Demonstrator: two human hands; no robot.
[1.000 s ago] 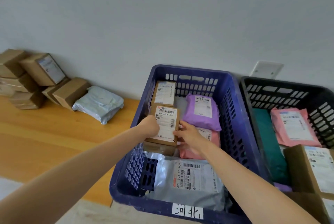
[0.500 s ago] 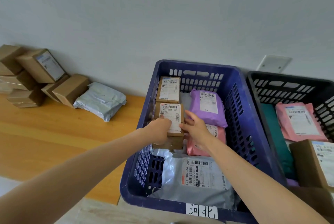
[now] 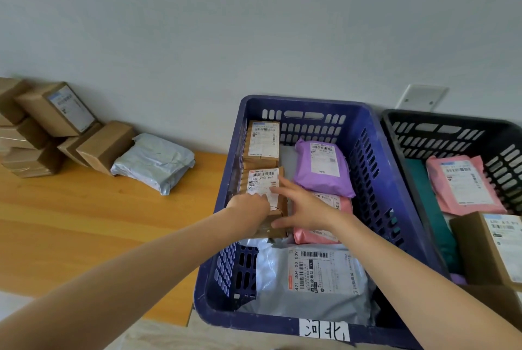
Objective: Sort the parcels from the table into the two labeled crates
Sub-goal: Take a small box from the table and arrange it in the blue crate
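A small cardboard box [image 3: 262,180] with a white label lies in the blue crate [image 3: 375,152], along its left wall. My left hand [image 3: 248,205] grips the box's near left edge. My right hand [image 3: 303,205] touches its right side with fingers spread and straight. Behind it lies a second labelled box [image 3: 264,140]. A purple mailer [image 3: 322,169], a pink mailer [image 3: 319,234] and a grey mailer [image 3: 319,279] also lie in this crate. On the wooden table [image 3: 84,222] at the left remain several cardboard boxes [image 3: 56,109] and a silver mailer [image 3: 154,162].
The black crate [image 3: 440,121] stands right of the blue one, holding a pink mailer [image 3: 463,183], a green mailer [image 3: 432,217] and a cardboard box [image 3: 491,248]. A handwritten paper label [image 3: 324,331] is stuck on the blue crate's front. The wall is close behind.
The box has been lowered against the crate's left wall. My right hand has loosened from it and its fingers have spread. The view has shifted slightly.
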